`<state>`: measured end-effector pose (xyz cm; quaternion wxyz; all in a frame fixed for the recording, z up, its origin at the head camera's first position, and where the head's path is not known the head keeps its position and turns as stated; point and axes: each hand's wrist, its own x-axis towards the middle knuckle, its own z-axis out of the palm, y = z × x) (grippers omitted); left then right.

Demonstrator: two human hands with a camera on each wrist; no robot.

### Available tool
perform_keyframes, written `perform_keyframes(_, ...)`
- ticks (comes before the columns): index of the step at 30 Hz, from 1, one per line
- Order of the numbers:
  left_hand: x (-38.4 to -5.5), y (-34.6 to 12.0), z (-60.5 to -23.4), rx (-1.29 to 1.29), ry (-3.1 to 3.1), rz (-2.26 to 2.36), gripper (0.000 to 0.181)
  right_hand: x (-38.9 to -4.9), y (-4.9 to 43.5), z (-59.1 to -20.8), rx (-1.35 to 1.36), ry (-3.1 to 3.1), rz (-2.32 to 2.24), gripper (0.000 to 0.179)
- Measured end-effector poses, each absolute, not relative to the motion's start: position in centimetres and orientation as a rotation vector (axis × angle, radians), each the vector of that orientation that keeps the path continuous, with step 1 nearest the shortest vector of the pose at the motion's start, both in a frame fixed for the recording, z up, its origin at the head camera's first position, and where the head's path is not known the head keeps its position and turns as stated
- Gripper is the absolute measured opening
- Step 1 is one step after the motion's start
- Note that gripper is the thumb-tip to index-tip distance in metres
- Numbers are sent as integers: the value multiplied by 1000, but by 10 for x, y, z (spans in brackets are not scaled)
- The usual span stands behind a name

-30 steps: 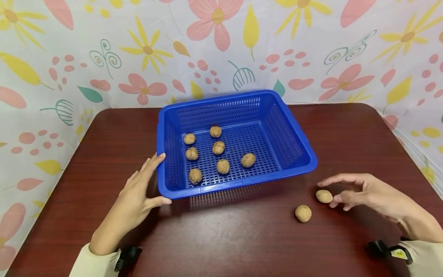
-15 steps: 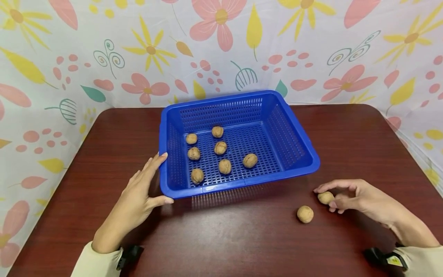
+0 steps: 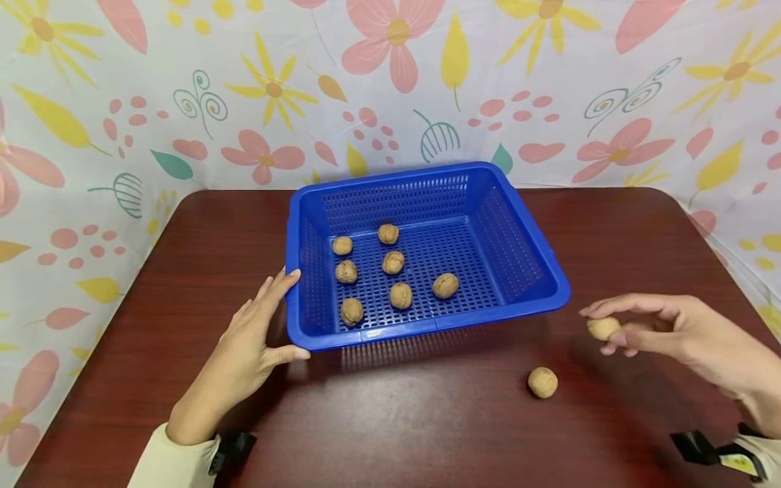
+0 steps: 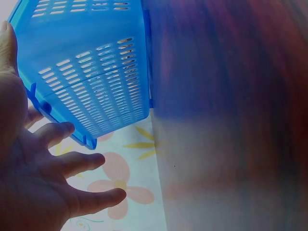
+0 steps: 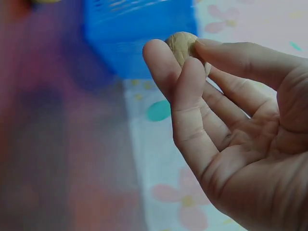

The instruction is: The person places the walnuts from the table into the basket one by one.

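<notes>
A walnut is pinched between the thumb and fingers of my right hand, raised over the table to the right of the basket. The right wrist view shows that walnut at the fingertips. Several walnuts lie on the floor of a blue perforated plastic basket, mostly in its left half. My left hand rests against the basket's left rim near the front corner, its index finger and thumb touching it and the other fingers extended. One more walnut lies on the table, in front of the right hand.
The dark reddish-brown table has rounded back corners. Behind it hangs a white cloth with flower and leaf prints, close to the basket's back rim. A black strap sits at the right wrist.
My right hand closed its fingers on the walnut and lifted it off the table, moving slightly up and right. The left hand stays at the basket rim. The view shifted slightly.
</notes>
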<state>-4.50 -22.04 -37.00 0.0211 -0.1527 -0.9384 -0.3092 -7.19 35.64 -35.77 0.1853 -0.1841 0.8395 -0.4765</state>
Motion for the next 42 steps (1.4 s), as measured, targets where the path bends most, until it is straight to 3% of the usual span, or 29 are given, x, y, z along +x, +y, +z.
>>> perform_keyframes(11,-45,-220,-368,-464,-2917,-963,108,-103,305,-289,-513,2515,-1333,32)
perform_keyframes(22,-45,-220,-370,-478,-2908,-951,107,-163,231,-255,-533,2389,-1409,29)
perform_keyframes(35,-45,-220,-369,-475,-2912,-952,107,-240,159,-272,-478,2174,-1503,25)
perform_keyframes(42,-45,-221,-368,-471,-2919,-956,106,-262,140,-297,-447,2080,-1525,27)
